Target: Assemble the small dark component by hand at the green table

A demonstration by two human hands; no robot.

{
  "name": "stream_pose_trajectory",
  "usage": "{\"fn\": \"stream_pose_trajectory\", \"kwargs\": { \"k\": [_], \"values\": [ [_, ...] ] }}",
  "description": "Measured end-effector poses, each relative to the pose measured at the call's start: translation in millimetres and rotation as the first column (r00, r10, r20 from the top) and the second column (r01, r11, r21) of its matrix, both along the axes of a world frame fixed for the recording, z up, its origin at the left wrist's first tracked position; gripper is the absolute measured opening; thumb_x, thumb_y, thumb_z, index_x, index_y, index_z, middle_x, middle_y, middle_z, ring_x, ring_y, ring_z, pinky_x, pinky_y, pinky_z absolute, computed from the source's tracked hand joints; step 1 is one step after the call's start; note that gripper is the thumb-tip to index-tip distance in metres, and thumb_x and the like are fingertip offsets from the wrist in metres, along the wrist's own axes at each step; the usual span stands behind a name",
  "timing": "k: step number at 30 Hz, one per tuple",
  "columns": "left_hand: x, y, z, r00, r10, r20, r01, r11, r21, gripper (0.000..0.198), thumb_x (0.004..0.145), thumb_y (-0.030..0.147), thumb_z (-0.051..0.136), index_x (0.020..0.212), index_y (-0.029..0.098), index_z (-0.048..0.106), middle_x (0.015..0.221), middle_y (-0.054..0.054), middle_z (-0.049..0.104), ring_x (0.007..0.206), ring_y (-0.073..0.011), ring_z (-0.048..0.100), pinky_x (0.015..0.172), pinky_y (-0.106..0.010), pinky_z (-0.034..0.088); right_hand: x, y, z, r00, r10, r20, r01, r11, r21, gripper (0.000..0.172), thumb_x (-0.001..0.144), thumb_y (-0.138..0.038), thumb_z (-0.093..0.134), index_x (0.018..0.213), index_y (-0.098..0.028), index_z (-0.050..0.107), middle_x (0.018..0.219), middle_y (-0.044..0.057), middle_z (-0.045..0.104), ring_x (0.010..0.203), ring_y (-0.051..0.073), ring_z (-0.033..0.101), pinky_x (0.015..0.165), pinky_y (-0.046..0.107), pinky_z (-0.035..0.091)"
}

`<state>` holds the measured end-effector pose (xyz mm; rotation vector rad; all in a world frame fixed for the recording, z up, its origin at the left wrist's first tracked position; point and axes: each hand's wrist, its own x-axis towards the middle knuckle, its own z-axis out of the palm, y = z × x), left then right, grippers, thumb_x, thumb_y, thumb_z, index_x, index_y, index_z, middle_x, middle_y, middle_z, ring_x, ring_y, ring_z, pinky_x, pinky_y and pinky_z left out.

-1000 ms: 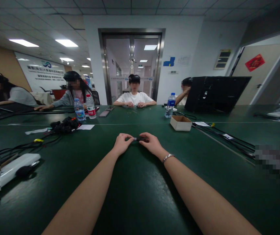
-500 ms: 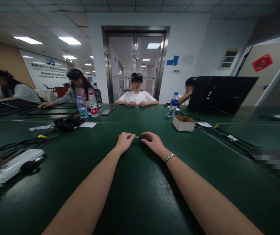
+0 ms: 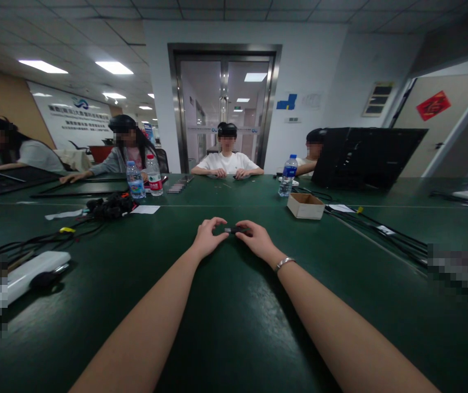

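Note:
Low over the green table (image 3: 234, 305), my right hand (image 3: 258, 241) pinches a small black stick-like object (image 3: 232, 230) between thumb and fingers. Its left end looks grey and metallic; I cannot make out exactly what kind it is. My left hand (image 3: 207, 240) is at that grey end, thumb and index finger spread apart with a gap between them. Whether the left thumb touches the tip cannot be told. A silver bracelet (image 3: 285, 264) circles my right wrist.
An open cardboard box (image 3: 305, 207) and a blue-labelled bottle (image 3: 288, 177) stand ahead on the right, near black cables (image 3: 365, 224). Two bottles (image 3: 155, 177), a dark cable bundle (image 3: 111, 207) and a white device (image 3: 33, 278) lie left. A person (image 3: 227, 162) sits opposite.
My left fingers have parted from the grey end of the small object, which shows more plainly. My right hand keeps its hold. The person behind the monitor has lowered an arm.

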<state>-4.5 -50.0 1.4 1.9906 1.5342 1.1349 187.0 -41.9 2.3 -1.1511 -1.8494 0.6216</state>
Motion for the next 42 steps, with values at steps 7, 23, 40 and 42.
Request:
{"fn": "stream_pose_trajectory", "kwargs": {
  "k": [7,23,40,42],
  "values": [
    [2,6,-1.9,0.994,0.0,-0.112,-0.007,0.998,-0.058,0.038,0.088,0.046,0.041,0.091,0.021,0.07,0.104,-0.01,0.061,0.106,-0.025,0.052,0.1,-0.042,0.037,0,3,-3.2,1.0,0.008,-0.004,-0.008,1.0,0.007,0.027,0.075,-0.02,0.064,0.102,-0.021,0.065,0.098,0.004,0.068,0.086,0.015,0.064,0.084,0.033,0.051],
    [-2,7,-6.8,0.998,-0.056,0.007,0.057,0.998,-0.037,0.028,0.07,0.026,0.069,0.097,0.023,0.06,0.106,-0.006,0.059,0.101,-0.0213,0.054,0.09,-0.037,0.044,0,2,-1.7,1.0,0.001,0.017,-0.001,1.0,0.0,0.028,0.075,-0.021,0.064,0.103,-0.02,0.065,0.099,0.005,0.068,0.087,0.015,0.064,0.084,0.033,0.051],
    [2,1,5.1,0.984,-0.051,-0.173,0.036,0.995,-0.088,0.054,0.087,0.056,0.03,0.066,0.019,0.062,0.078,-0.005,0.061,0.077,-0.0194,0.056,0.072,-0.03,0.04,0,1,-3.1,0.998,0.053,0.013,-0.053,0.999,0.004,0.029,0.074,-0.02,0.065,0.103,-0.019,0.064,0.094,0.004,0.069,0.077,0.012,0.064,0.079,0.03,0.052],
    [3,-1,6.7,0.981,-0.06,-0.185,0.039,0.993,-0.114,0.057,0.088,0.058,0.028,0.061,0.018,0.06,0.072,-0.005,0.06,0.072,-0.0196,0.056,0.068,-0.03,0.039,0,1,-3.9,0.997,0.064,0.032,-0.065,0.998,0.011,0.029,0.074,-0.019,0.065,0.103,-0.02,0.065,0.092,0.003,0.069,0.076,0.012,0.063,0.078,0.029,0.052]
  ]
}}
